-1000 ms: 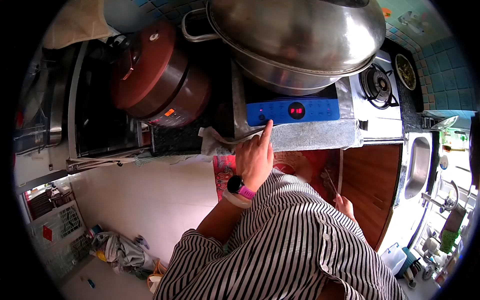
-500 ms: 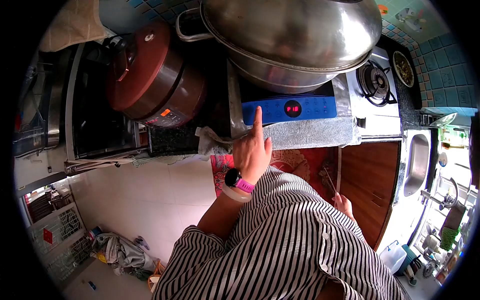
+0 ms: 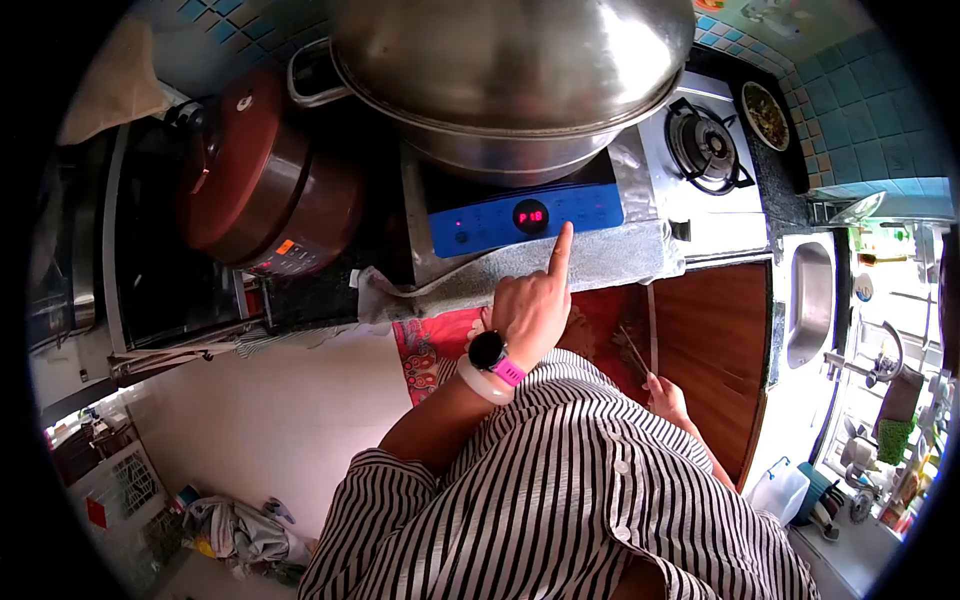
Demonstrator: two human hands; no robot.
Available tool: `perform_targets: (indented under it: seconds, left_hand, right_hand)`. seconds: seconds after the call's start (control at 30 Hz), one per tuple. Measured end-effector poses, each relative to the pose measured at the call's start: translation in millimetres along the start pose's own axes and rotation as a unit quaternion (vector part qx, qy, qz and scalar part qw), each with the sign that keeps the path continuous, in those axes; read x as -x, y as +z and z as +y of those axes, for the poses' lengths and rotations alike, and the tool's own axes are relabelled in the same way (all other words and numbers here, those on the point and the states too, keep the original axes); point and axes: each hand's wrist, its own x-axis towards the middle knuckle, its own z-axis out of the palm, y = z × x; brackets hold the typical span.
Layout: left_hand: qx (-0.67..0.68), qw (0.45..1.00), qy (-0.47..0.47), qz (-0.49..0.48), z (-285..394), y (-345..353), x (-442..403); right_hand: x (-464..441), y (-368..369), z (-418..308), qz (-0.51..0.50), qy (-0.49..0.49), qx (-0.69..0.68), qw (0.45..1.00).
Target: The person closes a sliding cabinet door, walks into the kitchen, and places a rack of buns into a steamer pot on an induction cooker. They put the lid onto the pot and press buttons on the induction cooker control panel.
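Note:
My left hand (image 3: 533,310) points its index finger at the lower right part of the blue control panel (image 3: 490,235) of an induction cooktop. The other fingers are curled and hold nothing. Whether the fingertip presses the panel or hovers just over it, I cannot tell. Red characters, seemingly P18, glow on the round display (image 3: 531,216). A large lidded steel pot (image 3: 500,150) stands on the cooktop. Lower right, my right hand (image 3: 669,397) is closed around thin sticks that look like chopsticks (image 3: 635,350), held away from the counter.
Left of the cooktop stands a brown-red electric cooker (image 3: 310,215). A grey towel (image 3: 610,255) lies along the counter's front edge. To the right are a gas burner (image 3: 708,145), a bowl of food (image 3: 765,115) and a sink (image 3: 808,305).
My left index finger has moved from the panel's left end to its right part. A small red light now shows at the panel's left. My right hand still holds the chopsticks.

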Motion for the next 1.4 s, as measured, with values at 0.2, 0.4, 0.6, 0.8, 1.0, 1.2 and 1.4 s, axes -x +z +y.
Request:
perform_targets:
  seconds: [0.2, 0.4, 0.6, 0.8, 1.0, 1.2, 1.4]
  left_hand:
    - [-0.025, 0.998, -0.010, -0.049, 22.9, 9.6, -14.7]
    - [-0.031, 0.998, 0.002, -0.055, 27.1, 22.8, -17.0]
    - [-0.041, 0.997, 0.011, -0.066, 32.2, 26.7, -23.9]
    - [-0.042, 0.996, -0.003, -0.076, 36.0, 29.0, -35.5]
    - [-0.031, 0.996, -0.009, -0.080, 38.4, 28.4, -44.0]
    - [-0.047, 0.994, -0.027, -0.095, 38.2, 33.9, -48.5]
    - [-0.023, 0.998, -0.009, -0.053, 37.5, 31.7, -46.5]
  right_hand:
    - [5.1, -4.4, 5.6, 0.002, 0.015, -0.001, 1.000]
    - [9.1, -9.1, 22.7, 0.000, 0.012, 0.023, 1.000]
    - [4.5, -9.4, 35.7, -0.001, 0.017, 0.015, 1.000]
    - [6.0, -9.5, 29.8, 0.006, 0.007, 0.010, 1.000]
    - [3.4, -14.2, 32.5, -0.007, 0.011, 0.008, 1.000]
    - [-0.2, -13.7, 37.8, -0.009, 0.007, -0.003, 1.000]
    - [3.3, -13.7, 28.4, -0.001, 0.015, -0.007, 1.000]
